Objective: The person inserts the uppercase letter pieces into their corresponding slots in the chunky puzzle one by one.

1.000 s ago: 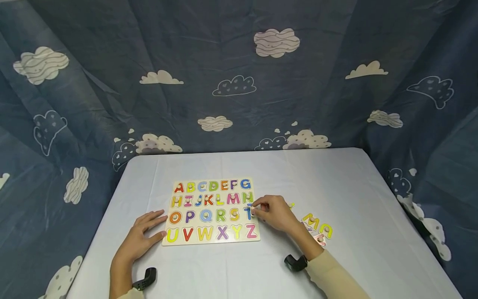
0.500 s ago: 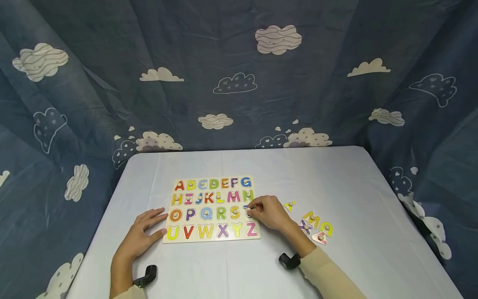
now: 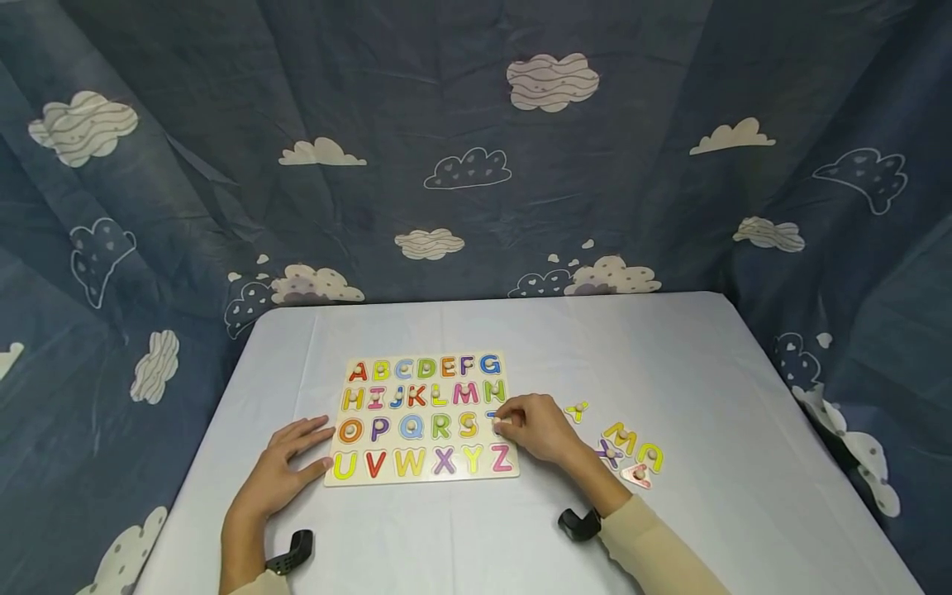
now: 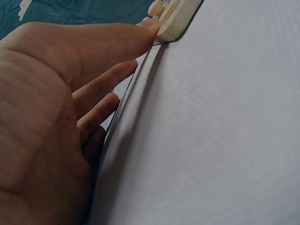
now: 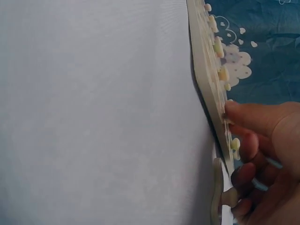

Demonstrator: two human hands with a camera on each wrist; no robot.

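My right hand (image 3: pixel 541 428) is at the right side of a wooden alphabet puzzle board (image 3: pixel 420 483), with thumb and index finger pinching the letter T piece (image 3: pixel 492 414) over the third row. Most of the T is hidden by the fingers. In the right wrist view, the thumb (image 5: pixel 251 116) is against the board's face. On the other side, my left hand (image 3: pixel 278 469) lies with fingers extended, thumb and fingertips at the board's left edge. The left wrist view has that thumb (image 4: pixel 108 41) touching the board corner (image 4: pixel 176 30).
Right of the board lie loose knobbed pieces: a yellow-green Y (image 3: pixel 576 411), a yellow M (image 3: pixel 620 437), a purple X (image 3: pixel 609 452), a yellow arch-shaped letter (image 3: pixel 650 456) and a red A-shaped piece (image 3: pixel 637 473). Bottom-row pictures show no knobs. A white cloth (image 3: pixel 402 541) covers the table.
My right hand has shifted slightly left over the T, hiding more of it. The loose Y and X are now more exposed. My left hand stays at the board's edge.
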